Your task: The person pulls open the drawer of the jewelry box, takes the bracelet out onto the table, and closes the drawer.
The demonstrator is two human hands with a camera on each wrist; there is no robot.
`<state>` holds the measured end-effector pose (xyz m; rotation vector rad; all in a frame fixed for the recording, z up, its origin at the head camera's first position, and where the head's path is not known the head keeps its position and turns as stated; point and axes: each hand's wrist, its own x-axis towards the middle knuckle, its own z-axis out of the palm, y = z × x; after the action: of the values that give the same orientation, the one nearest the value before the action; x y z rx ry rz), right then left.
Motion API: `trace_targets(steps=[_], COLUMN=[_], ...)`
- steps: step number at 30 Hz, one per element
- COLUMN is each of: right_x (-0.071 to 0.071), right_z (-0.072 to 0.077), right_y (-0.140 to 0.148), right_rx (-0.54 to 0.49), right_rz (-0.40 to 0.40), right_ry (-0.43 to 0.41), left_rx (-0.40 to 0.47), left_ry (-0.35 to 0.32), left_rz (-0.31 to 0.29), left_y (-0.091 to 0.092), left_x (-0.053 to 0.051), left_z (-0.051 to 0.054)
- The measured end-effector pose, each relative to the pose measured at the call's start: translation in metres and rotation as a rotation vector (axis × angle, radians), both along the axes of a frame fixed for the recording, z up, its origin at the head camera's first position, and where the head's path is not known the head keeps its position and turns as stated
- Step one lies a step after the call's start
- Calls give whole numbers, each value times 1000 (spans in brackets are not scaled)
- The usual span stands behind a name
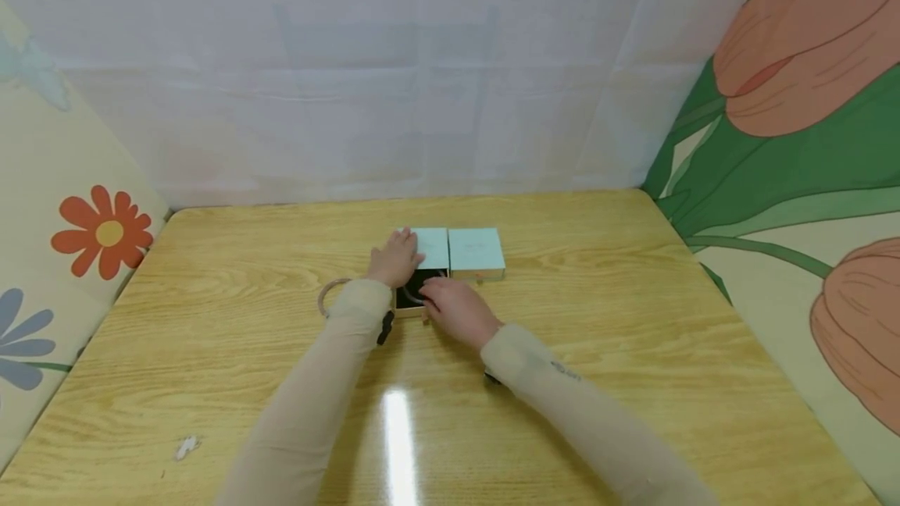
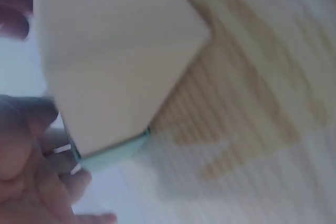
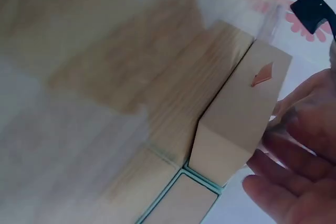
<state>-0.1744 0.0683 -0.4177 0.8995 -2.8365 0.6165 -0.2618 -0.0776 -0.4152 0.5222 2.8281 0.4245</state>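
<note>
A pale blue slide box (image 1: 432,247) lies at the table's middle, its tan drawer (image 1: 411,314) pulled out toward me. Inside the drawer's black lining is a thin bangle (image 1: 416,301), partly hidden by fingers. My left hand (image 1: 395,259) rests on the box's sleeve, fingers extended over its top left. Over the drawer's right side, my right hand (image 1: 460,309) appears to pinch the bangle between thumb and fingers. A second bangle (image 1: 321,299) lies on the table beside my left cuff. In the right wrist view an orange pull tab (image 3: 263,74) sticks out from the drawer's front.
Another pale blue box (image 1: 476,248) stands against the first one's right side. The wooden table (image 1: 619,318) reaches a white cloth (image 1: 422,100) at the back. Light glares off the table near its front, and a white worn patch (image 1: 186,447) marks the left.
</note>
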Motion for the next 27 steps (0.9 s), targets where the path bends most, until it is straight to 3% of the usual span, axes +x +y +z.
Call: trace_targets(steps=[5, 10, 14, 18, 27], right_x=[-3, -8, -11, -14, -21], right_z=[0, -2, -1, 0, 1], right_y=[-3, -6, -11, -17, -25], right_rx=[101, 165, 173, 194, 245], right_rz=[34, 51, 43, 27, -22], right_ry=[-9, 32, -7, -55, -63], left_rx=[56, 82, 77, 65, 52], left_ry=[90, 67, 36, 5, -43], left_rz=[-96, -151, -192, -190, -157], left_y=[-11, -15, -13, -11, -11], left_x=[-4, -8, -10, -9, -12], left_z=[2, 5, 3, 2, -2])
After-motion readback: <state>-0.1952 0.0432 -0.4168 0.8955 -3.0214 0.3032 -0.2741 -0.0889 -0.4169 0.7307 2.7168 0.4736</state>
